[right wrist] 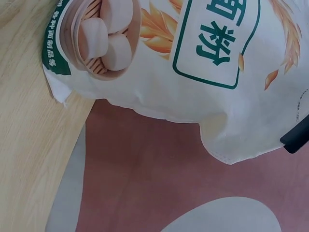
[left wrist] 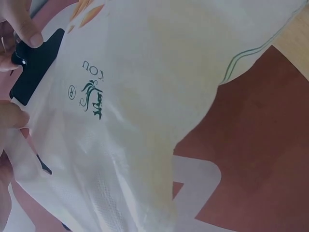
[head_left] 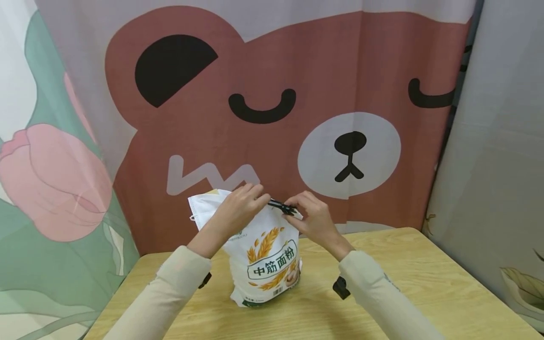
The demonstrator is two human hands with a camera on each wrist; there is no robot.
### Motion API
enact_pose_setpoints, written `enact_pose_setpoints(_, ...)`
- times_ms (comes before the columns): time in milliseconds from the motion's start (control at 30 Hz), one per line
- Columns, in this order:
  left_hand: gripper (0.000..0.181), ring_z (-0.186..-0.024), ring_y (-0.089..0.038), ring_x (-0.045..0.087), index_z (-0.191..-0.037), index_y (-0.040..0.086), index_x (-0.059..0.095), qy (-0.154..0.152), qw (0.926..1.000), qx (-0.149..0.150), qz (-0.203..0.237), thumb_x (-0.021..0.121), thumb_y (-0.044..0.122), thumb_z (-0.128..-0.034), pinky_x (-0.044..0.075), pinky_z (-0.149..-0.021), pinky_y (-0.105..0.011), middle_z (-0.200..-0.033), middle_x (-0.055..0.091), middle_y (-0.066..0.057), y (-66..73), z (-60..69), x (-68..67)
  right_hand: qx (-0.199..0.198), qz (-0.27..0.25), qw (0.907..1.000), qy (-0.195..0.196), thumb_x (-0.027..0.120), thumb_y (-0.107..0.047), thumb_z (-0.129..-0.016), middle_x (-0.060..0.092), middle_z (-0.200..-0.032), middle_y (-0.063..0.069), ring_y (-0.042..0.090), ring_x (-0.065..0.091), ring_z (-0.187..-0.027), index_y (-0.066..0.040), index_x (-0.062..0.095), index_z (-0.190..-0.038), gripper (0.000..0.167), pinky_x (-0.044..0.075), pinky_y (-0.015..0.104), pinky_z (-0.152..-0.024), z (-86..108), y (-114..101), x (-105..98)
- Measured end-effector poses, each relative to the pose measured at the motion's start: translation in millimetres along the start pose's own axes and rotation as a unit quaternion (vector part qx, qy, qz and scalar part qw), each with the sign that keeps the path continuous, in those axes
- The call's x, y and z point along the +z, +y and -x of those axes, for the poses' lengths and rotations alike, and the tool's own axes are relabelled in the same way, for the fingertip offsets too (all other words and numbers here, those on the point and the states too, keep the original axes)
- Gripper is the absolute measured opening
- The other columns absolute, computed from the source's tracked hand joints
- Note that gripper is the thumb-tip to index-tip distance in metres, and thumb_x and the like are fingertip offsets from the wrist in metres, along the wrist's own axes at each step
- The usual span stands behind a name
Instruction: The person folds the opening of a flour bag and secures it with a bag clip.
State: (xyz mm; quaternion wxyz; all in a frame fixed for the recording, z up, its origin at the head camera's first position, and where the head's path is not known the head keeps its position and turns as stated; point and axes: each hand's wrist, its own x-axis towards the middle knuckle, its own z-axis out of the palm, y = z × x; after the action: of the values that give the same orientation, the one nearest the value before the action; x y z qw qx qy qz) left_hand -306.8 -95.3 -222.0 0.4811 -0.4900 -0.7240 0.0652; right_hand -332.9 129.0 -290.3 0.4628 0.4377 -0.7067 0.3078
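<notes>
A white flour bag (head_left: pixel 263 241), printed with wheat ears and green lettering, stands on the table. My left hand (head_left: pixel 238 210) pinches the bag's gathered top, and the left wrist view shows a gap in its folds. At the right part of that top sits a black clip (head_left: pixel 280 206); my right hand (head_left: pixel 313 218) pinches it between thumb and fingers. Seen from the left wrist, the wide clip (left wrist: pixel 38 70) lies across the bag's edge. Only one end of the clip (right wrist: pixel 296 137) enters the right wrist view, where neither hand shows.
The bag stands on a light wooden table (head_left: pixel 382 278). Right behind the table hangs a curtain (head_left: pixel 191 141) with a brown bear print. A pale curtain (head_left: pixel 488 165) hangs on the right side, and a flowered one (head_left: pixel 55 184) on the left.
</notes>
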Motion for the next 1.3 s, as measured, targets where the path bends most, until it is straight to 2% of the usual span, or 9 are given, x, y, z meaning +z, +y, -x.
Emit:
enact_pose_setpoints(267, 0.010, -0.065, -0.021, 0.047, -0.088, 0.003, 0.061, 0.006, 0.9999, -0.010, -0.012, 0.066, -0.005, -0.0864, 0.044, -0.055, -0.029, -0.083, 0.051, -0.009, 0.7, -3.4, 1.5, -0.012, 0.005, 0.9998, -0.018, 0.084, -0.005, -0.073, 0.062, -0.092, 0.003, 0.022, 0.058, -0.076, -0.007, 0.066, -0.098, 0.031, 0.047, 0.029, -0.062, -1.9, -1.6, -1.1)
enact_pose_setpoints(467, 0.007, -0.067, -0.022, 0.049, -0.086, 0.003, 0.062, -0.011, 0.9991, -0.020, -0.035, 0.060, -0.003, -0.0899, 0.044, -0.056, -0.031, -0.081, 0.053, -0.008, -0.6, -2.8, 1.6, -0.007, 0.012, 0.9992, -0.036, 0.085, -0.010, -0.073, 0.064, -0.094, 0.002, 0.019, 0.058, -0.080, -0.009, 0.067, -0.101, 0.033, 0.041, 0.033, -0.068, -2.0, -3.2, -2.4)
enact_pose_setpoints(633, 0.003, -0.073, -0.023, 0.055, -0.087, 0.005, 0.063, -0.026, 0.9978, -0.026, -0.054, 0.064, 0.004, -0.0838, 0.049, -0.064, -0.033, -0.084, 0.058, -0.007, -0.9, -1.6, -0.1, 0.008, 0.007, 0.9990, -0.044, 0.084, -0.014, -0.074, 0.065, -0.098, 0.001, 0.018, 0.057, -0.085, -0.010, 0.068, -0.105, 0.035, 0.037, 0.035, -0.068, -0.5, -5.6, -5.1)
enact_pose_setpoints(733, 0.012, -0.076, -0.024, 0.057, -0.089, 0.005, 0.063, -0.034, 0.9978, -0.032, -0.047, 0.066, 0.012, -0.0793, 0.050, -0.069, -0.036, -0.085, 0.059, -0.007, -0.9, -0.2, -1.5, 0.013, -0.006, 0.9990, -0.042, 0.081, -0.016, -0.077, 0.066, -0.100, 0.001, 0.019, 0.058, -0.087, -0.009, 0.068, -0.106, 0.032, 0.038, 0.038, -0.071, -0.1, -6.9, -7.2)
enact_pose_setpoints(867, 0.018, -0.076, -0.024, 0.057, -0.091, 0.005, 0.062, -0.038, 0.9982, -0.034, -0.030, 0.066, 0.019, -0.0791, 0.049, -0.068, -0.037, -0.085, 0.058, -0.007, -0.3, 0.7, -2.3, 0.017, -0.029, 0.9989, -0.033, 0.075, -0.018, -0.083, 0.066, -0.103, 0.002, 0.021, 0.059, -0.090, -0.008, 0.069, -0.107, 0.027, 0.040, 0.042, -0.076, -0.5, -7.4, -9.9)
enact_pose_setpoints(1067, 0.016, -0.074, -0.024, 0.055, -0.089, 0.006, 0.060, -0.034, 0.9983, -0.040, -0.026, 0.065, 0.018, -0.0801, 0.048, -0.068, -0.038, -0.082, 0.056, -0.006, 1.5, -0.3, -3.1, 0.023, -0.047, 0.9982, -0.029, 0.070, -0.019, -0.087, 0.066, -0.107, 0.003, 0.022, 0.060, -0.100, -0.006, 0.069, -0.109, 0.025, 0.041, 0.048, -0.089, -1.8, -8.2, -16.6)
enact_pose_setpoints(1167, 0.016, -0.074, -0.024, 0.055, -0.088, 0.006, 0.060, -0.037, 0.9979, -0.048, -0.021, 0.065, 0.019, -0.0804, 0.049, -0.068, -0.038, -0.082, 0.056, -0.005, 2.7, -1.0, -3.9, 0.028, -0.046, 0.9982, -0.029, 0.068, -0.021, -0.089, 0.066, -0.108, 0.004, 0.023, 0.059, -0.100, -0.007, 0.068, -0.110, 0.025, 0.042, 0.048, -0.087, -0.5, -9.8, -22.4)
enact_pose_setpoints(1300, 0.017, -0.072, -0.023, 0.055, -0.089, 0.006, 0.060, -0.043, 0.9958, -0.077, 0.023, 0.064, 0.021, -0.0825, 0.048, -0.063, -0.037, -0.084, 0.057, -0.005, 5.0, -1.7, -4.6, 0.043, -0.035, 0.9977, -0.040, 0.068, -0.023, -0.091, 0.065, -0.110, 0.004, 0.023, 0.059, -0.102, -0.010, 0.068, -0.114, 0.027, 0.042, 0.049, -0.085, 3.1, -12.8, -31.3)
